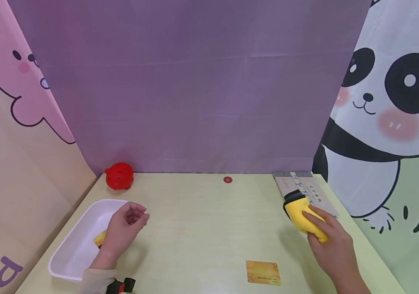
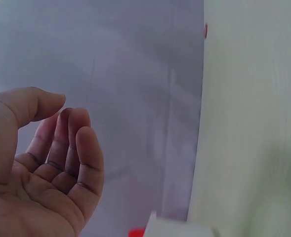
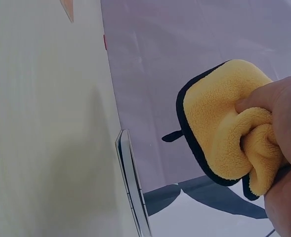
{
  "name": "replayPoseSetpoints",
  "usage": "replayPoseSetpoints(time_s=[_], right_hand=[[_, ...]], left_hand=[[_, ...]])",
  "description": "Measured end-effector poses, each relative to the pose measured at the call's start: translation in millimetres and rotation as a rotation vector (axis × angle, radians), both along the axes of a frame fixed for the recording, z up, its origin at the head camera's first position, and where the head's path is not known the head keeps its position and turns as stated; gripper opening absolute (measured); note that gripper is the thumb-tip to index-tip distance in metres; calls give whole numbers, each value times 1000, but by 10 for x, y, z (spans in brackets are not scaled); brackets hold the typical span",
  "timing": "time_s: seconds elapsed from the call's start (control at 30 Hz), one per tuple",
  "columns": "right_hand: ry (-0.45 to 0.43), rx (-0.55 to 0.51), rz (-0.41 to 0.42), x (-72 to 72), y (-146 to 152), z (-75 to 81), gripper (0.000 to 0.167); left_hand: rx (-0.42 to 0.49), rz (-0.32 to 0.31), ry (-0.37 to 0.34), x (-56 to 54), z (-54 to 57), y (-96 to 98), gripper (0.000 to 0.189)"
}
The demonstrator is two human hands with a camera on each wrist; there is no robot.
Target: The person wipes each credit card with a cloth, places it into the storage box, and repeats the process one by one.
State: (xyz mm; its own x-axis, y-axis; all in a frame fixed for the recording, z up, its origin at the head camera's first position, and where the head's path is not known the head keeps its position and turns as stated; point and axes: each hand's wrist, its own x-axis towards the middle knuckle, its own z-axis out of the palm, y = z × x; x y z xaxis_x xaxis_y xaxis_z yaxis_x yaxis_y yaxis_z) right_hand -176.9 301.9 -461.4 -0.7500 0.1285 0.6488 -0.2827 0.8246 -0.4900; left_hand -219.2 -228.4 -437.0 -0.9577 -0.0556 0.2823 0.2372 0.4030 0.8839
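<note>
red pig toy (image 1: 119, 176), gold card (image 1: 263, 272), red disc (image 1: 227, 179)

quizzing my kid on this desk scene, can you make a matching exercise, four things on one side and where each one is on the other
Things:
1. yellow cloth
2. red pig toy
3. gold card
4. white tray

Places:
A. near edge of the table
B. far left corner, by the purple backdrop
C. gripped in the right hand
D. under the left hand

Pairs: 1-C, 2-B, 3-A, 4-D

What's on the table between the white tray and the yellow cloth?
Head view: only bare table lies between the white tray and the yellow cloth; the gold card sits nearer, off that line.
</note>
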Motion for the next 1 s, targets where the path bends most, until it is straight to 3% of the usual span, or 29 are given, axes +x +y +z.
replayPoseSetpoints(time_s=[0.23, 0.53, 0.73, 1.0], right_hand=[[15, -7, -14, 9, 56, 12, 64], [41, -27, -16, 7, 123, -9, 63], [56, -45, -23, 2, 169, -20, 60], [51, -68, -33, 17, 174, 5, 58]], left_hand=[[-113, -146, 7, -116, 5, 523, 19], [-191, -400, 44, -120, -172, 1244, 18], [-263, -534, -24, -102, -308, 1635, 27], [-404, -672, -84, -48, -386, 2048, 35]])
